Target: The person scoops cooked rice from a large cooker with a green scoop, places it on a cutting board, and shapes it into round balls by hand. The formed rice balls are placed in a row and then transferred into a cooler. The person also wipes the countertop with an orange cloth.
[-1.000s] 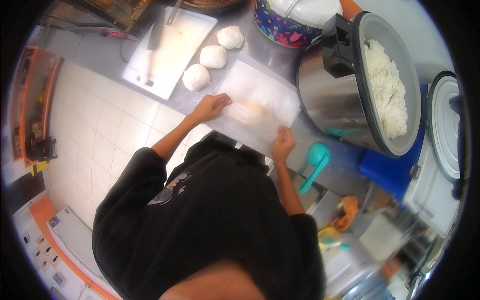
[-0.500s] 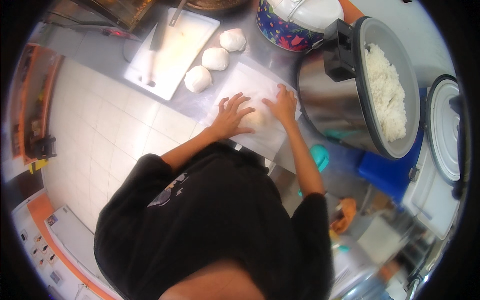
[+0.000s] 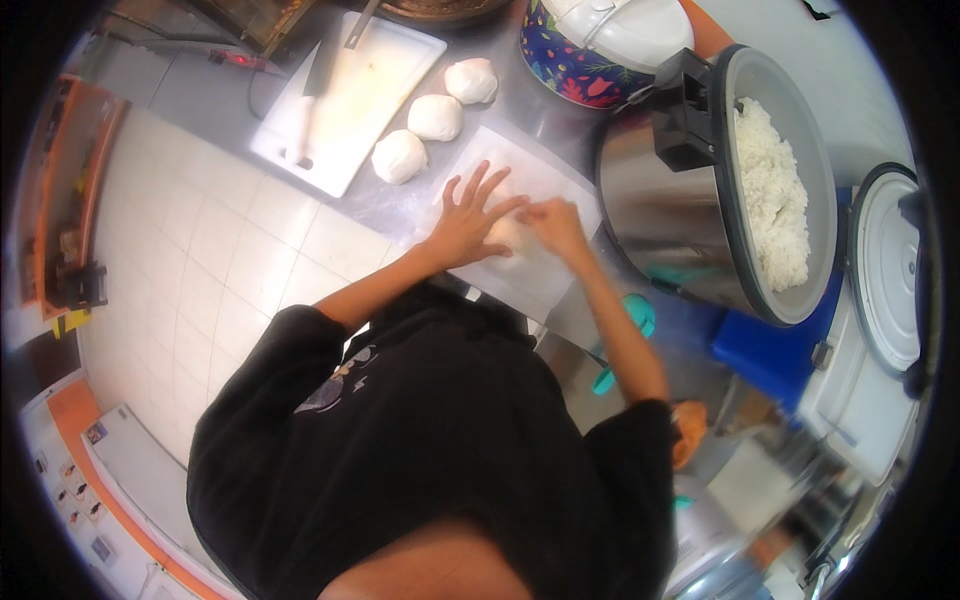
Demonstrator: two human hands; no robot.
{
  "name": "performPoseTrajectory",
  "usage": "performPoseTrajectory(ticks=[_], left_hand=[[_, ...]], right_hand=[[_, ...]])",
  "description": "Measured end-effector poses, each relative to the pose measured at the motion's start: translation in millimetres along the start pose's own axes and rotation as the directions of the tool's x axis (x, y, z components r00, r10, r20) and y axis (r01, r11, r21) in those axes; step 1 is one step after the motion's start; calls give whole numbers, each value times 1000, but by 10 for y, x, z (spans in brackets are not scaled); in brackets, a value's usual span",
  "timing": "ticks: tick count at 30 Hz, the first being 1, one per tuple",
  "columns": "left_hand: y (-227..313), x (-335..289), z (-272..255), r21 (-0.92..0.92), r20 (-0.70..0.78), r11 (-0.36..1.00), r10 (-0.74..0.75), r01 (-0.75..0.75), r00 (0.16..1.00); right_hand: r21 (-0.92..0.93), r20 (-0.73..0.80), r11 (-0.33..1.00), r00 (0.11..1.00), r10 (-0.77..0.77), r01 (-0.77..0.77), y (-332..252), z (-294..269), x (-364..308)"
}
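Note:
A sheet of thin white paper (image 3: 545,285) lies on the steel counter, with a pale mound of food (image 3: 510,236) in its middle. My left hand (image 3: 460,228) rests on the sheet along the mound's left side, fingers spread. Over the mound's right side is my right hand (image 3: 556,228), its fingers curled together by the left fingertips. Whatever those right fingers pinch is hidden and slightly blurred. Beyond the paper, a row of white-wrapped round bundles (image 3: 435,118) sits on the counter.
Left of the bundles, a white cutting board (image 3: 365,110) carries a white-handled knife (image 3: 312,95). At right stands a large steel rice cooker (image 3: 650,210) of white rice (image 3: 770,190). Behind are a floral pot (image 3: 575,65) and a dark pan (image 3: 440,8). A round lid (image 3: 885,270) leans far right.
My right hand has moved left from the paper's right side onto the mound, and its spread fingers have curled in. The left hand stays beside the mound, its fingers straighter.

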State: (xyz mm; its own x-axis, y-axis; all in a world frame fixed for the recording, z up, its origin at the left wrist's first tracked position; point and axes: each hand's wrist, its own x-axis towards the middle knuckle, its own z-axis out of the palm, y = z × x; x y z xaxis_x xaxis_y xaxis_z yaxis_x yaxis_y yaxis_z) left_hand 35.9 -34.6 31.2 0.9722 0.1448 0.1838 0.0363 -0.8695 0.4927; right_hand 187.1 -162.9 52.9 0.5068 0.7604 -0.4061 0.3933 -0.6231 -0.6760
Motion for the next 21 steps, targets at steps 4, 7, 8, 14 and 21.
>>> performPoseTrajectory(ticks=[4, 7, 8, 14, 21], left_hand=[[-9, -26, 19, 171, -29, 967, 196, -189, 980], [-144, -90, 38, 226, 42, 935, 273, -275, 961], [-209, -127, 35, 217, 59, 935, 275, -282, 960], [-565, -532, -12, 176, 31, 927, 330, -330, 943], [-660, -536, 152, 198, 131, 917, 326, -347, 936]], right_hand=[[-126, -214, 982, 963, -163, 139, -38, 603, -606], [-169, -408, 951, 860, -308, 260, 130, 999, -800], [-175, -439, 950, 843, -311, 260, 197, 1099, -845], [-121, -599, 947, 739, -308, 297, 536, 1347, -1029], [-421, -597, 896, 700, -392, 143, 684, 1125, -1099]])
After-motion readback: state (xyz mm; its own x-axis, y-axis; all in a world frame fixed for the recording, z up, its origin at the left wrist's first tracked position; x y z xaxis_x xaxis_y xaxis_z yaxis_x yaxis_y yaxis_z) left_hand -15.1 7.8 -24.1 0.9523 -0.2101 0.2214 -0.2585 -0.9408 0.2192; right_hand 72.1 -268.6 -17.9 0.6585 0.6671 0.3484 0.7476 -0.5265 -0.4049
